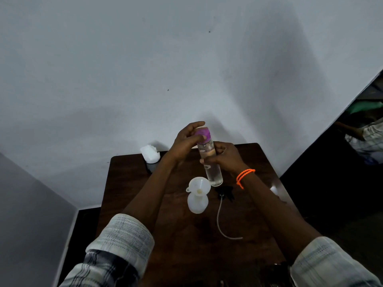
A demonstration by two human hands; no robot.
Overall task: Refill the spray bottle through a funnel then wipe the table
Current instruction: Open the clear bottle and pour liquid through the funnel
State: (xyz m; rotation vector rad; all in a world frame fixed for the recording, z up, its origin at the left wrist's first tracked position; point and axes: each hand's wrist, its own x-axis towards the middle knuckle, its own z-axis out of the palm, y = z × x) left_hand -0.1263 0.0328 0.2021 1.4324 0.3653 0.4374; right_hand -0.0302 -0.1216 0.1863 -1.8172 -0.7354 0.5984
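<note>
Clear water bottle (210, 160) held upright above table (128, 183) centre: right hand (226, 157) clamped on body, left hand (187, 141) fingers closed round purple cap (203, 134). Funnel (199, 186) seated in white spray bottle (197, 203), directly below-left, nearer left hand.

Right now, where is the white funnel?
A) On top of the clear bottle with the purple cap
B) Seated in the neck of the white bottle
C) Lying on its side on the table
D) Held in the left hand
B: the funnel sits upright in the mouth of the white bottle on the table, while both hands are on the clear bottle, the left hand at its purple cap.
</note>
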